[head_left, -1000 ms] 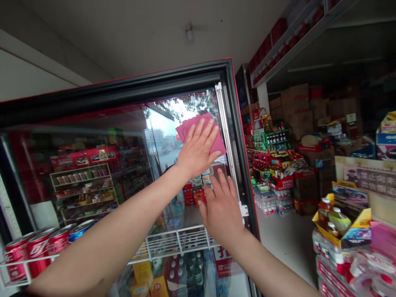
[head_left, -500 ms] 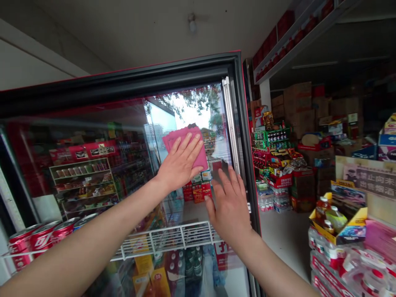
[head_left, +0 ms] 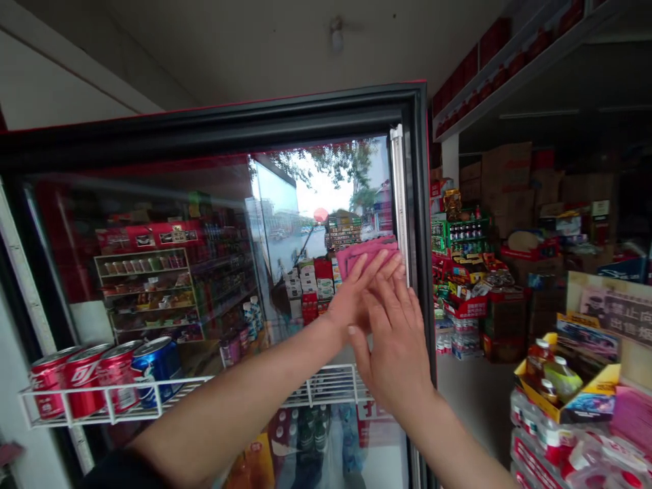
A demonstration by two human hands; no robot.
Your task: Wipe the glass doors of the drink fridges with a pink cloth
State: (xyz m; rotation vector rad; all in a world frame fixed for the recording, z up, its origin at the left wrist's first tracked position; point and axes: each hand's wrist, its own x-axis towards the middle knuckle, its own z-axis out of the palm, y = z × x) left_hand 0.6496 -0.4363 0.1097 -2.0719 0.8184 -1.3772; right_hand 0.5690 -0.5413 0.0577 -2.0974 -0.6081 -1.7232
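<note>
A pink cloth (head_left: 351, 257) lies pressed against the door's glass (head_left: 224, 204) under the spread fingers of my left hand (head_left: 349, 295), close to the right side of the pane. My right hand (head_left: 394, 346) is just below and to the right, fingers stretched out and holding nothing. It covers part of my left hand in this view; whether the two touch, I cannot tell. A black door frame (head_left: 416, 204) with a silver strip (head_left: 397, 176) along its inner side borders the glass.
A white wire rack (head_left: 96, 405) on the door holds red cans (head_left: 84, 380) and a blue can (head_left: 157, 370). At right stand stacked goods (head_left: 468, 272), an open carton of bottles (head_left: 565, 387) and wrapped packs (head_left: 540, 435). Shelves and a street reflect in the glass.
My left hand has slid the cloth right and slightly down across the glass, up to my right hand. The view has shifted a little left, and the cans show more fully.
</note>
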